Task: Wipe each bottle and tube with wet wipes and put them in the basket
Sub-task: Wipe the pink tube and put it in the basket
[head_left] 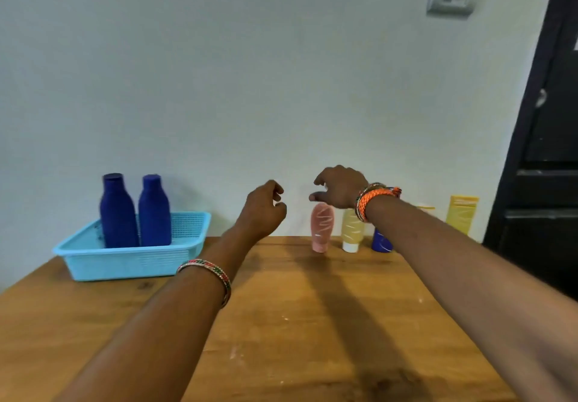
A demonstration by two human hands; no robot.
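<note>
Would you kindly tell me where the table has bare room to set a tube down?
Bare wood lies between the basket and the pink tube, and across the near table. The back right, along the wall, is crowded with tubes.

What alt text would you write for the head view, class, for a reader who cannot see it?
Two bare hands, left hand and right hand, reach over a wooden table toward a pink tube and yellow tube by the wall, holding nothing. Two blue bottles stand in a light-blue basket at left.
</note>
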